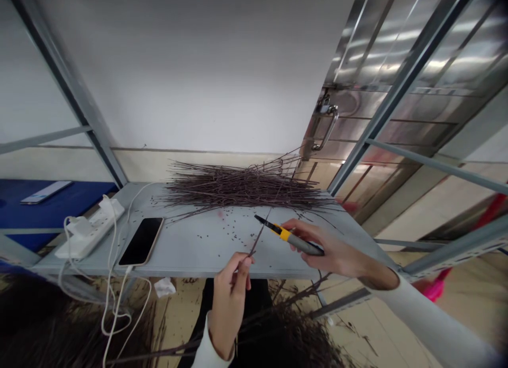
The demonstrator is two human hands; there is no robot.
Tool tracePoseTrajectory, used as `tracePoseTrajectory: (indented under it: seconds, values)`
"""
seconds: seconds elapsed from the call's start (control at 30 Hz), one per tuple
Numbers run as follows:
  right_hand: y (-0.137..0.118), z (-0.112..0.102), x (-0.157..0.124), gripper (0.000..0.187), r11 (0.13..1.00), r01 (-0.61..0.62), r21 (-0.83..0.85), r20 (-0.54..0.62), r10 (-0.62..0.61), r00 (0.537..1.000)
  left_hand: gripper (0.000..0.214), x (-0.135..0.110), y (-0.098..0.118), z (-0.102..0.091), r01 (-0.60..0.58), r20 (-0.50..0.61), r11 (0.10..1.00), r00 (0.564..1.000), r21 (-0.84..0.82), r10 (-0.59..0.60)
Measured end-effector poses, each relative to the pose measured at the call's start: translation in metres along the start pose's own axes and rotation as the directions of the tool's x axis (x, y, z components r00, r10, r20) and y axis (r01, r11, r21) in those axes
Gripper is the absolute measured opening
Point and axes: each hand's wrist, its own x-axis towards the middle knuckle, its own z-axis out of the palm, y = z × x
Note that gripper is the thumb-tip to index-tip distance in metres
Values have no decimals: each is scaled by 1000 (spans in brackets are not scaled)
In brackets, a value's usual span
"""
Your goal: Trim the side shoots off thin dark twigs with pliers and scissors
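Note:
My left hand [230, 299] pinches the lower end of a thin dark twig [260, 233] that rises up and to the right over the grey shelf [198, 246]. My right hand [333, 249] grips a knife with a grey and yellow handle [296, 240]; its dark blade [262, 221] points left and meets the twig. A heap of similar dark twigs [246, 185] lies at the back of the shelf. Small dark bits are scattered over the shelf's surface.
A black phone [142, 241] lies on the shelf's left, wired to a white power strip [91, 228]. Another phone [45, 192] rests on a blue surface at far left. Metal rack posts [397, 88] frame the shelf. More twigs [286, 336] lie below on the floor.

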Motion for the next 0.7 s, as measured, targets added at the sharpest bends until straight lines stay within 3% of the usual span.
tracePoseTrajectory:
  seconds: [0.2, 0.5, 0.7]
  values:
    - [-1, -2, 2, 45, 997, -25, -79, -3, 25, 1000, 34, 1, 1, -3, -5, 20, 1000, 1000, 29, 5]
    - [-3, -5, 1, 34, 990, 40, -132, -7, -41, 999, 35, 1, 2, -5, -14, 68, 999, 998, 46, 11]
    - [0, 4, 5, 31, 941, 150, -303, -182, -212, 960, 34, 2, 0, -3, 1, 63, 997, 998, 71, -6]
